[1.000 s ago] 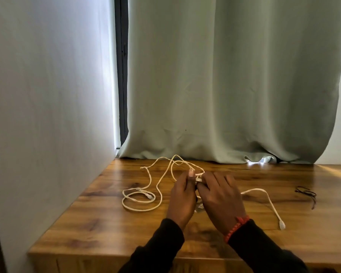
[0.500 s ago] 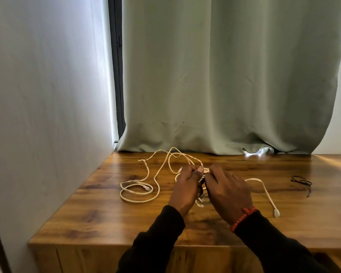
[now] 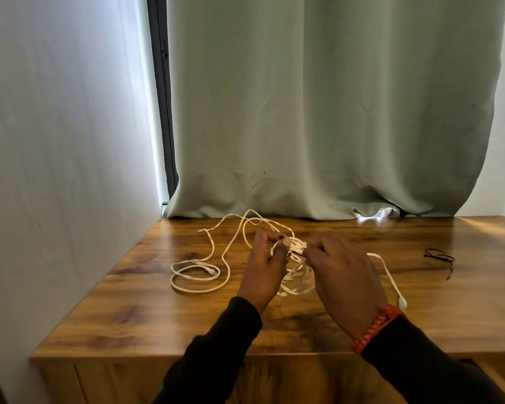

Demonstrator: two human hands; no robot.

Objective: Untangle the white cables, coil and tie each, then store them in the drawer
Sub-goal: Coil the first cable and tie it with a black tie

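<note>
The 2 hands have drawn slightly apart, left hand (image 3: 264,266) and right hand (image 3: 344,275) each pinching the white cables (image 3: 216,258) mid-table (image 3: 158,330).

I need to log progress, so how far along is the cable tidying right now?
Nothing finished: the white cables lie loose and uncoiled on the wooden table. In hand: left hand and right hand pinch the tangle. Left: untangling, coiling, tying with the dark ties, storing.

There are no words, numbers, labels or signs to read here.
</note>
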